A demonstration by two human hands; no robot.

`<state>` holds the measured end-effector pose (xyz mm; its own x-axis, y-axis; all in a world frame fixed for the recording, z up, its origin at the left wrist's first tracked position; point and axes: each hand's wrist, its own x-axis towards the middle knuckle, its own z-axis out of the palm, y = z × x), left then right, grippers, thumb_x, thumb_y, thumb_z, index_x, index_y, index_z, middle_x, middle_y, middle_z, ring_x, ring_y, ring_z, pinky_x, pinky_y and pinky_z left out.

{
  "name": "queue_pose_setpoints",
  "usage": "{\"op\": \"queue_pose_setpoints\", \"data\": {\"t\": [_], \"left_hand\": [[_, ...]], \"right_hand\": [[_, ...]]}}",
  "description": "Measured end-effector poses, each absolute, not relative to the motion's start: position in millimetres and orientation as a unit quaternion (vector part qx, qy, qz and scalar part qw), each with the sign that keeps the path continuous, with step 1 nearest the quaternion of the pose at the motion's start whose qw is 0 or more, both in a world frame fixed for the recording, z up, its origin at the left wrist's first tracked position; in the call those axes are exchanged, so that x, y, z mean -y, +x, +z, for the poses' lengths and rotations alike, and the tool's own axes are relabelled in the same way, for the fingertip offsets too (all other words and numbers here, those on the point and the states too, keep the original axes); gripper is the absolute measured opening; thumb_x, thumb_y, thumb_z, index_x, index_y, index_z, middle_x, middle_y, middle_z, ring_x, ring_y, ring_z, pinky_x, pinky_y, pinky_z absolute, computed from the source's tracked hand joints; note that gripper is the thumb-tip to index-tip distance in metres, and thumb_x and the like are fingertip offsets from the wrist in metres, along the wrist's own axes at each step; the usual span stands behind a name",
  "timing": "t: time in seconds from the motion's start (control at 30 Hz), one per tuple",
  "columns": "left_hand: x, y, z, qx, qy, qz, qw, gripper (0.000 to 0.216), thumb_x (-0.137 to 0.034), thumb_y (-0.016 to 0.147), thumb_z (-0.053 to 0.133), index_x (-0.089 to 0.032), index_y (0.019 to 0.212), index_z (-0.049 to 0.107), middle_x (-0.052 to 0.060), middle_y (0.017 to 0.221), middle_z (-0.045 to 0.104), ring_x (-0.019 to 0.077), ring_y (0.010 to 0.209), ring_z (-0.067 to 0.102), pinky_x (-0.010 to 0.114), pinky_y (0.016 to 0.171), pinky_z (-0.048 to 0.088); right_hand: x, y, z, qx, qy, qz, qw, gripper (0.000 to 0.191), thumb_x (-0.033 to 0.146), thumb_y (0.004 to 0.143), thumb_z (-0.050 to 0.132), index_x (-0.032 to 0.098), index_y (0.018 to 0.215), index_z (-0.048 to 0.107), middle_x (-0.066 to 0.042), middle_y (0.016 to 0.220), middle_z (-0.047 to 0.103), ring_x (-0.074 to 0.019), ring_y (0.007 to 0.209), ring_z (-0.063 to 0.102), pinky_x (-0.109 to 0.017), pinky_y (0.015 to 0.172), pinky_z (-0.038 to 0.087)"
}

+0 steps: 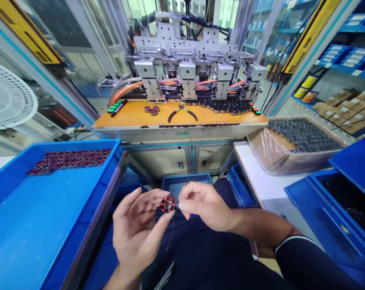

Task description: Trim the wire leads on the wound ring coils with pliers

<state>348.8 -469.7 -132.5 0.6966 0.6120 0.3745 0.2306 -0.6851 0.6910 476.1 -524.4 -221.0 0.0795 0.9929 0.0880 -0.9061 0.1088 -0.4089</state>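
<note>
Between the thumb and fingers of my left hand [143, 225] sits a small wound motor stator [167, 204], a ring with red and black coils and an open centre. A thin wire [172, 231] hangs below it across my dark clothing. My right hand [205, 205] is just to the right of the ring, its fingertips pinched close to the rim. Whatever lies in that pinch is too small to make out.
Ahead, pliers [181, 112] lie on an orange bench [125, 117] below a machine [185, 76]. Several stators [154, 110] and black-topped parts [227, 106] stand there. Left is a blue tray [34, 225] with rows of stators; right, a plastic-lined box [267, 155] and blue bins [318, 209].
</note>
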Motion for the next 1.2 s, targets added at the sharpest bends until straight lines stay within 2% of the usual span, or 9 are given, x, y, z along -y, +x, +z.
{"op": "queue_pose_setpoints", "data": {"t": [0.1, 0.27, 0.4, 0.5, 0.57, 0.7, 0.8, 0.97, 1.2], "left_hand": [[458, 352, -138, -0.261, 0.845, 0.303, 0.355, 0.082, 0.008, 0.079, 0.063, -0.031, 0.148, 0.041, 0.005, 0.114, 0.066, 0.0106, 0.100, 0.068, 0.020, 0.086, 0.058], [446, 353, -146, -0.250, 0.846, 0.266, 0.388, 0.083, 0.010, 0.080, 0.060, -0.030, 0.149, 0.039, 0.007, 0.118, 0.066, 0.0146, 0.108, 0.067, 0.024, 0.090, 0.059], [443, 350, -147, -0.275, 0.834, 0.246, 0.410, 0.075, 0.007, 0.082, 0.060, -0.028, 0.146, 0.045, 0.008, 0.118, 0.067, 0.0164, 0.108, 0.068, 0.024, 0.088, 0.059], [441, 346, -147, -0.311, 0.807, 0.244, 0.440, 0.053, 0.004, 0.084, 0.061, -0.026, 0.128, 0.061, 0.007, 0.117, 0.068, 0.0137, 0.100, 0.070, 0.020, 0.084, 0.059], [439, 343, -149, -0.319, 0.787, 0.246, 0.467, 0.043, 0.001, 0.084, 0.063, -0.025, 0.118, 0.067, 0.008, 0.119, 0.068, 0.0142, 0.105, 0.068, 0.020, 0.085, 0.058], [436, 342, -157, -0.304, 0.748, 0.254, 0.532, 0.043, -0.006, 0.079, 0.071, -0.027, 0.117, 0.069, 0.008, 0.122, 0.064, 0.0154, 0.113, 0.064, 0.021, 0.086, 0.056], [436, 341, -162, -0.317, 0.746, 0.251, 0.529, 0.042, -0.004, 0.080, 0.070, -0.027, 0.114, 0.071, 0.007, 0.117, 0.063, 0.0126, 0.108, 0.064, 0.019, 0.084, 0.056], [437, 335, -159, -0.339, 0.779, 0.203, 0.486, 0.040, -0.003, 0.079, 0.069, -0.025, 0.112, 0.071, 0.009, 0.113, 0.065, 0.0172, 0.109, 0.063, 0.023, 0.082, 0.057], [439, 333, -153, -0.366, 0.754, 0.171, 0.517, 0.034, -0.010, 0.081, 0.071, -0.028, 0.109, 0.074, 0.008, 0.106, 0.069, 0.0194, 0.107, 0.066, 0.022, 0.080, 0.058]], "right_hand": [[521, 477, -231, 0.152, -0.136, 0.663, 0.720, 0.039, 0.041, 0.077, 0.078, 0.010, 0.076, 0.054, 0.000, 0.064, 0.055, -0.0068, 0.055, 0.052, -0.021, 0.058, 0.042], [507, 498, -228, 0.174, -0.196, 0.666, 0.698, 0.043, 0.028, 0.060, 0.088, 0.010, 0.081, 0.056, 0.001, 0.074, 0.056, -0.0059, 0.064, 0.051, -0.019, 0.062, 0.041], [499, 497, -229, 0.205, -0.193, 0.644, 0.711, 0.034, 0.032, 0.073, 0.080, 0.009, 0.077, 0.055, -0.003, 0.077, 0.057, -0.0059, 0.065, 0.049, -0.020, 0.062, 0.040], [500, 484, -232, 0.198, -0.194, 0.620, 0.734, 0.033, 0.034, 0.078, 0.076, 0.011, 0.078, 0.053, -0.002, 0.076, 0.055, -0.0066, 0.065, 0.049, -0.021, 0.062, 0.041], [502, 477, -234, 0.202, -0.203, 0.609, 0.739, 0.033, 0.037, 0.081, 0.073, 0.012, 0.078, 0.052, -0.002, 0.075, 0.054, -0.0076, 0.065, 0.049, -0.022, 0.061, 0.041], [507, 476, -234, 0.244, -0.214, 0.580, 0.747, 0.028, 0.035, 0.086, 0.068, 0.013, 0.078, 0.052, -0.003, 0.074, 0.053, -0.0090, 0.066, 0.049, -0.023, 0.061, 0.042], [508, 488, -232, 0.263, -0.222, 0.575, 0.742, 0.025, 0.031, 0.083, 0.071, 0.012, 0.081, 0.054, -0.003, 0.077, 0.058, -0.0089, 0.068, 0.052, -0.023, 0.063, 0.044], [503, 508, -228, 0.288, -0.250, 0.625, 0.681, 0.027, 0.026, 0.075, 0.079, 0.009, 0.077, 0.059, -0.001, 0.071, 0.059, -0.0067, 0.062, 0.051, -0.020, 0.058, 0.041], [499, 522, -228, 0.231, -0.266, 0.689, 0.634, 0.027, 0.026, 0.071, 0.081, 0.009, 0.075, 0.061, 0.002, 0.067, 0.058, -0.0057, 0.061, 0.050, -0.019, 0.060, 0.040]]}}
